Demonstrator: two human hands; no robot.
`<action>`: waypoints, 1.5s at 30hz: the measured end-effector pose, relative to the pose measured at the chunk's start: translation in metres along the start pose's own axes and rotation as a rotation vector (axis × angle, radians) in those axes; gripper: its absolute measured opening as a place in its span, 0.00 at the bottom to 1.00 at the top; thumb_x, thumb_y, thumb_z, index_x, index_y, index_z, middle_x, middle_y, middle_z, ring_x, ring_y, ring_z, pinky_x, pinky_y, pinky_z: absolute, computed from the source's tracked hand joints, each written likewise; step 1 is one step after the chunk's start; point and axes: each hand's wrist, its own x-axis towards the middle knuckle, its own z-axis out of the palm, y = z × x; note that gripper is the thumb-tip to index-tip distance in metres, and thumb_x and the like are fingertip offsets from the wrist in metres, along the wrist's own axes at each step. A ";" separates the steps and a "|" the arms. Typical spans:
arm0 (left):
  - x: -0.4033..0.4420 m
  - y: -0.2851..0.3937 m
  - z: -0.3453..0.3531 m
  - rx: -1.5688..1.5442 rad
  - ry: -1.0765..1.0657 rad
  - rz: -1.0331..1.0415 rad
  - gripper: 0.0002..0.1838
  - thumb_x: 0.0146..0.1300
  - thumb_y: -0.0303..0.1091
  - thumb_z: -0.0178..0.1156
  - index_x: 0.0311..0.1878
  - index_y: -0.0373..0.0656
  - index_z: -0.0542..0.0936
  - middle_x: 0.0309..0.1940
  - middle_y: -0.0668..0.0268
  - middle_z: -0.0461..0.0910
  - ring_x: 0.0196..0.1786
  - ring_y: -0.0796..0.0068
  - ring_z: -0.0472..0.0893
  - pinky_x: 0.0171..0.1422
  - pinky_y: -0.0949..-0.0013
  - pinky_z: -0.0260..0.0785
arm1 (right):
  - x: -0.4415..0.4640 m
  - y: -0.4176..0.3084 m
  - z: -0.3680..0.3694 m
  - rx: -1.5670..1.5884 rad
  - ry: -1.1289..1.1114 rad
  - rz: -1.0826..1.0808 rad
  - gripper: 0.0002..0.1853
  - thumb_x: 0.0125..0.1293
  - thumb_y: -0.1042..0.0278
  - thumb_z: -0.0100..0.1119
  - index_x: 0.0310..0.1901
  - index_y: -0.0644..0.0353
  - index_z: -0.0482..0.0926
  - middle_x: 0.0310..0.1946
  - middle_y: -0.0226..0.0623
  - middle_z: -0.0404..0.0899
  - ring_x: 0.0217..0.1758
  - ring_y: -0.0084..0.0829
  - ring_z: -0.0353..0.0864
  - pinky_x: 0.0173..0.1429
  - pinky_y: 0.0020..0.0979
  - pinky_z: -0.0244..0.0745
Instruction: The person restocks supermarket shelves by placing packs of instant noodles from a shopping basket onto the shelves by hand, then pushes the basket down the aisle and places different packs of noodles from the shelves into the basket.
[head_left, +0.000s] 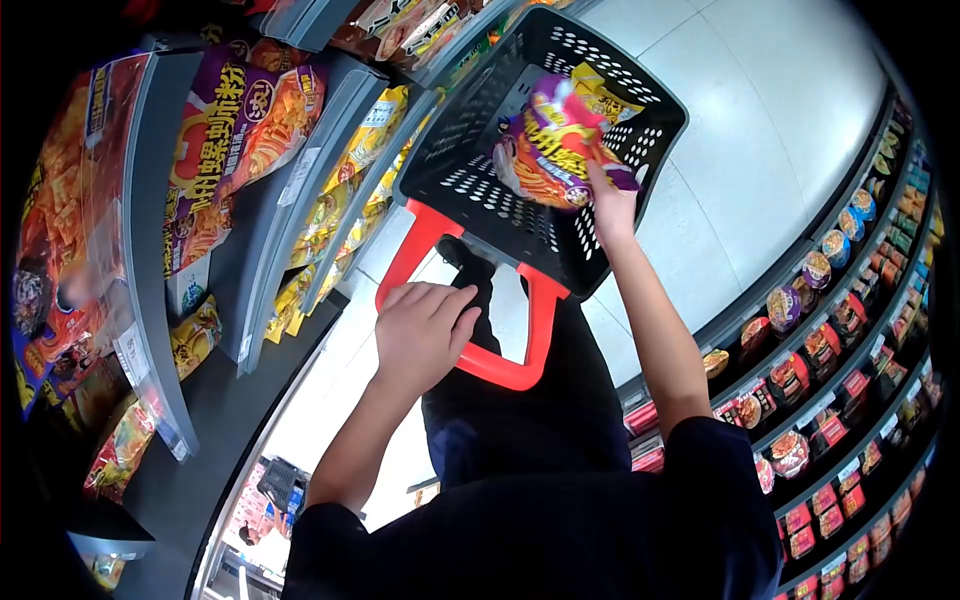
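Observation:
My right hand (614, 200) grips the edge of a purple, red and yellow noodle packet (548, 150) inside a black shopping basket (500, 225). The packet is slightly blurred and hangs over the basket floor. Behind it, partly covered, lies a yellow packet (603, 97). My left hand (425, 325) rests palm down across the left side of the basket's red handle (535, 340), fingers stretched out and thumb apart. What lies beneath its palm is hidden.
On my left, grey shelves (268, 225) hold large noodle bags (245, 120) and yellow packets (345, 190). Curved shelves with cup and bowl noodles (790, 375) line the right side. Pale floor tiles (740, 130) run between. Far off at lower left, a person (262, 525) and a dark basket (284, 485) appear.

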 end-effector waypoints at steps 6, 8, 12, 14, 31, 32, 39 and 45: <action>0.004 0.001 0.005 -0.036 0.054 -0.021 0.04 0.54 0.30 0.63 0.33 0.47 0.84 0.27 0.69 0.82 0.32 0.70 0.81 0.40 0.68 0.70 | 0.047 0.126 0.023 -0.512 -0.036 -0.281 0.13 0.63 0.77 0.61 0.50 0.63 0.79 0.39 0.39 0.84 0.43 0.26 0.82 0.50 0.27 0.74; 0.004 -0.001 0.008 -0.050 0.074 -0.021 0.05 0.52 0.26 0.62 0.33 0.46 0.84 0.27 0.68 0.82 0.32 0.68 0.82 0.39 0.69 0.70 | 0.056 0.157 0.033 -0.546 -0.012 -0.207 0.16 0.60 0.80 0.59 0.51 0.61 0.79 0.42 0.48 0.84 0.46 0.35 0.85 0.52 0.28 0.75; 0.005 -0.005 0.011 -0.044 0.067 -0.046 0.05 0.50 0.28 0.61 0.30 0.47 0.84 0.27 0.67 0.83 0.31 0.69 0.82 0.38 0.69 0.72 | 0.086 0.213 0.020 -0.724 -0.052 -0.263 0.20 0.58 0.79 0.59 0.53 0.53 0.81 0.49 0.47 0.82 0.54 0.45 0.81 0.60 0.34 0.73; 0.005 -0.007 0.012 -0.059 0.088 -0.036 0.07 0.47 0.27 0.59 0.30 0.47 0.85 0.27 0.67 0.83 0.31 0.69 0.83 0.40 0.69 0.72 | 0.101 0.233 0.015 -0.702 -0.006 -0.298 0.21 0.57 0.79 0.59 0.54 0.53 0.81 0.52 0.48 0.80 0.57 0.43 0.79 0.63 0.33 0.71; -0.001 -0.008 0.012 -0.083 0.176 0.010 0.05 0.42 0.29 0.61 0.25 0.48 0.78 0.22 0.68 0.76 0.29 0.66 0.79 0.36 0.65 0.70 | 0.062 0.204 -0.056 -1.013 -0.062 -0.200 0.23 0.58 0.69 0.62 0.56 0.63 0.76 0.51 0.53 0.79 0.57 0.52 0.76 0.64 0.42 0.70; -0.003 -0.009 0.013 -0.074 0.223 0.028 0.04 0.42 0.29 0.61 0.24 0.48 0.76 0.22 0.67 0.75 0.29 0.66 0.79 0.36 0.63 0.70 | 0.029 0.160 -0.029 -1.029 -0.195 -0.245 0.20 0.62 0.68 0.59 0.56 0.64 0.76 0.52 0.53 0.78 0.58 0.51 0.76 0.64 0.41 0.69; -0.020 -0.007 -0.013 -0.877 0.173 -0.133 0.08 0.66 0.33 0.57 0.43 0.44 0.82 0.29 0.68 0.82 0.38 0.72 0.82 0.44 0.69 0.73 | -0.127 0.013 0.043 -0.526 -0.701 0.046 0.12 0.73 0.66 0.49 0.49 0.64 0.77 0.39 0.31 0.80 0.41 0.21 0.76 0.47 0.26 0.73; -0.096 -0.001 -0.192 -0.671 0.771 -0.009 0.08 0.66 0.28 0.56 0.45 0.39 0.82 0.39 0.63 0.84 0.41 0.70 0.83 0.49 0.68 0.74 | -0.223 -0.037 0.059 -0.759 -0.900 0.046 0.19 0.75 0.55 0.48 0.57 0.60 0.68 0.37 0.39 0.82 0.32 0.27 0.81 0.38 0.31 0.75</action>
